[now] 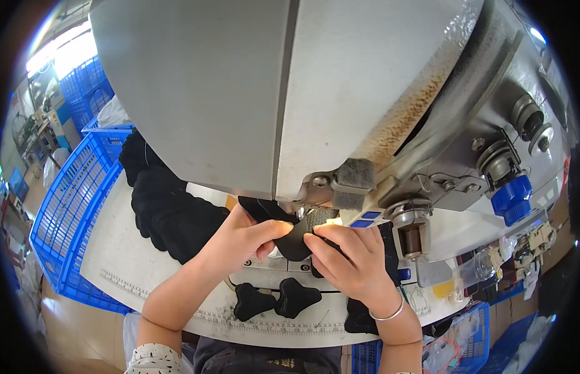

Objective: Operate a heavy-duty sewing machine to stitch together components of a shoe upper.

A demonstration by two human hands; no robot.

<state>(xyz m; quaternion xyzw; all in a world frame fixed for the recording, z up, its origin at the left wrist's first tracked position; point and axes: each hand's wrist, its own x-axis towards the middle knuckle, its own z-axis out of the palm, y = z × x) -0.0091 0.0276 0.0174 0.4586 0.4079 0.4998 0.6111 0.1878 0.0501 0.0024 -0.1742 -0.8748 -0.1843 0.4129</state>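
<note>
A black fabric piece [294, 242] lies under the needle area of a large grey sewing machine [221, 93]. My left hand [245, 237] pinches its left side, thumb on top and fingers curled beneath. From the right, my right hand [349, 252] grips the same piece between thumb and fingers, close to the lit needle area. A metal bangle [390, 311] circles my right wrist. Nearer to me, two small black padded pieces [297, 298] rest on the white table [209, 311] by its printed ruler edge. The machine head partly hides the fabric's far side.
A long stack of black fabric pieces [168, 206] lies on the table at left, beside a blue plastic crate [72, 212]. More black fabric [363, 315] sits right of my right wrist. Thread tensioners and a blue knob [511, 199] jut out at right, above a clear bottle [477, 268].
</note>
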